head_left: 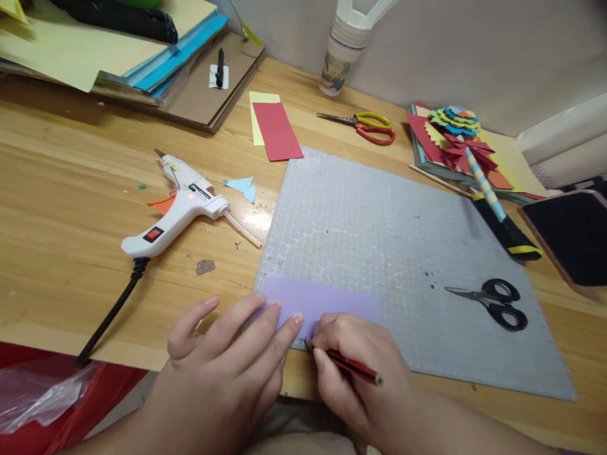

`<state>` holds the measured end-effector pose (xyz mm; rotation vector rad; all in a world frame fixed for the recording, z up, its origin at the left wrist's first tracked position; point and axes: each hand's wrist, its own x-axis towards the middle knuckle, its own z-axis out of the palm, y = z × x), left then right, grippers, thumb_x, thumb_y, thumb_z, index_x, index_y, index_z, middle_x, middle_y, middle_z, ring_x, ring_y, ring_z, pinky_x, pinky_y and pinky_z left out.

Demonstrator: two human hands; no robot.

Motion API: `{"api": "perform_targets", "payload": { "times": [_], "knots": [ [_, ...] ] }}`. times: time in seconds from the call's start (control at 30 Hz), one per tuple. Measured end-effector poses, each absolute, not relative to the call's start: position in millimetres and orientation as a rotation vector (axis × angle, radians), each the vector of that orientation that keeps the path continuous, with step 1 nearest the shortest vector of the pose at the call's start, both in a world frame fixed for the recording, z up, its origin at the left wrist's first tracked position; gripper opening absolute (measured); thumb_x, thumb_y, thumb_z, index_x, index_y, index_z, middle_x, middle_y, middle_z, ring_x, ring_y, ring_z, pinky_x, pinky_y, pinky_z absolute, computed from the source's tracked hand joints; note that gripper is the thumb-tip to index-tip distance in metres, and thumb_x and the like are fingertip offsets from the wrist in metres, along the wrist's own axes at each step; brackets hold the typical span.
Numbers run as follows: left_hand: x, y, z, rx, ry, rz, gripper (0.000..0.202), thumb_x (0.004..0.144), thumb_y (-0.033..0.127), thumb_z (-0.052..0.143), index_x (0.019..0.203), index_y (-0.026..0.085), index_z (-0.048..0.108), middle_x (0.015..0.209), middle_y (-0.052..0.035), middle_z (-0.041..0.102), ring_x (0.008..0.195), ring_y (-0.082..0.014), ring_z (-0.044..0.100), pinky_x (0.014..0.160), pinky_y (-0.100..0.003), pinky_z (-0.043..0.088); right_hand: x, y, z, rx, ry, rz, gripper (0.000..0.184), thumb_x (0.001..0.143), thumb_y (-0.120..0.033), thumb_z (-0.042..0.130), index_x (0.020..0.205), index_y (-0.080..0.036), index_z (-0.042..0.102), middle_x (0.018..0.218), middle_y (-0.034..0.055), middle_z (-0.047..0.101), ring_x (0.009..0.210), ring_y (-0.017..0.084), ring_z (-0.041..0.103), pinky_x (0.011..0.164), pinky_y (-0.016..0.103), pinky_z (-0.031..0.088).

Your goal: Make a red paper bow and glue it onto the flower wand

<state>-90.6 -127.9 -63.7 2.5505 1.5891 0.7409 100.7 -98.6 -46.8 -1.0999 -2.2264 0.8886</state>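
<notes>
A strip of purple paper (322, 297) lies along the near left edge of the grey cutting mat (370, 221). My left hand (232, 354) rests with spread fingers, their tips pressing on the left part of the paper. In my right hand (360, 366) is a red and black pencil (353, 366), pinched between the fingers. Its tip points at the paper's near edge, close to my left fingertips. The right end of the strip is partly hidden behind my right hand.
Left of the mat lies a white glue gun (190, 202) with its switch lit. Black-handled scissors (497, 300) and a black and yellow cutter (505, 230) lie on the right. Behind are red paper (277, 131), red-yellow scissors (365, 125), stacked cups (339, 60) and a phone (573, 234).
</notes>
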Motion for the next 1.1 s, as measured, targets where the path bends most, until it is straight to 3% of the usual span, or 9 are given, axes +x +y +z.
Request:
{"api": "perform_targets", "payload": {
  "times": [0.5,1.1],
  "knots": [
    [-91.2,-127.5,-61.4,2.512,1.56,0.71,0.028,0.089,0.033,0.054,0.115,0.034,0.063,0.108,0.006,0.073,0.102,-0.0213,0.063,0.096,-0.042,0.03,102.4,-100.0,-46.2,-1.143,-2.201,0.933,0.015,0.085,-0.008,0.042,0.077,-0.021,0.042,0.061,-0.0024,0.05,0.053,0.011,0.047,0.052,0.023,0.037],
    [-91.0,-126.6,-59.8,2.489,1.575,0.732,0.026,0.088,0.032,0.057,0.112,0.035,0.065,0.106,0.0061,0.074,0.101,-0.0214,0.063,0.098,-0.042,0.03,102.1,-99.6,-46.7,-1.137,-2.262,0.908,0.016,0.083,-0.007,0.043,0.074,-0.021,0.041,0.06,-0.0032,0.048,0.052,0.01,0.043,0.05,0.023,0.033]
  ]
}}
